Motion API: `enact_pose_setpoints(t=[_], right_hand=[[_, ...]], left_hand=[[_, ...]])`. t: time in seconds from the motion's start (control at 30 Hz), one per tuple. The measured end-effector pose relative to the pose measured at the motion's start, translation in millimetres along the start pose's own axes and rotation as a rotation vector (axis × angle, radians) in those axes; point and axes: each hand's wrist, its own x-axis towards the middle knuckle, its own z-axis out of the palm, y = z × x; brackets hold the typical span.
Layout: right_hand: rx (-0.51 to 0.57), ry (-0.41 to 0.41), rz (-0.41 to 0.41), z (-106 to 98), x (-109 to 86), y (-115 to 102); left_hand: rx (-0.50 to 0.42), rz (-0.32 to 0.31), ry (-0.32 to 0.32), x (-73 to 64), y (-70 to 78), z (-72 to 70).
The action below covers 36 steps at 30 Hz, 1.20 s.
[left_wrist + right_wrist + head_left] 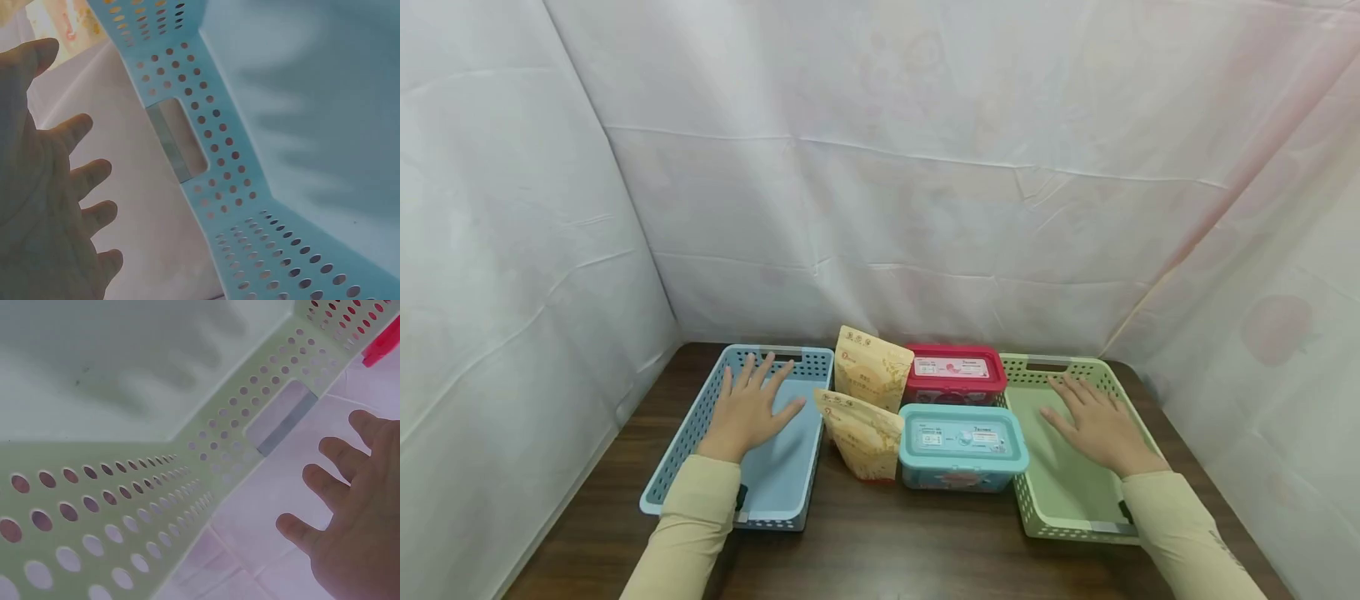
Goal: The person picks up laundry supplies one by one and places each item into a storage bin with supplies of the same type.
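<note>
My left hand (747,417) hovers over the blue basket (775,492), palm down with fingers spread and holding nothing. Over the green basket (1060,492) is my right hand (1099,423), its fingers likewise spread and holding nothing. Each wrist view shows a basket's perforated end wall with a handle slot, and the hand's shadow falls on the basket floor. Between the baskets stand two yellow pouches, the back pouch (872,367) and the front pouch (863,437). Beside them are a red lidded box (955,371) and, in front of it, a light blue lidded box (964,446).
Everything stands on a dark brown wooden table (910,550). White cloth (925,208) hangs behind it and along both sides. A small black item (741,497) sits at the near end of the blue basket, partly hidden by the left sleeve.
</note>
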Motion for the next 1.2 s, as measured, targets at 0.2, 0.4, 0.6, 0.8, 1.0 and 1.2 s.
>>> enact_pose_setpoints(t=[0.2, 0.4, 0.6, 0.8, 1.0, 1.2], right_hand=[[0.007, -0.009, 0.002, -6, 0.6, -2], [0.015, -0.005, -0.001, -14, -0.9, -7], [0.019, -0.014, -0.016, -21, -1.5, -13], [0.049, 0.003, -0.051, -31, -3.6, -26], [0.085, 0.009, -0.093, -39, -4.6, -42], [0.087, 0.036, -0.142, -43, -5.5, -54]], left_hand=[[-0.001, -0.003, -0.011, 1.7, 0.0, -4.7], [0.008, -0.015, -0.028, 2.7, 2.3, -10.4], [0.008, -0.017, -0.033, 3.5, 4.8, -15.7], [0.013, -0.010, -0.043, 2.8, 6.4, -19.2], [0.009, -0.015, -0.056, -1.0, 7.9, -26.3], [0.027, -0.003, -0.058, -4.4, 8.4, -30.3]])
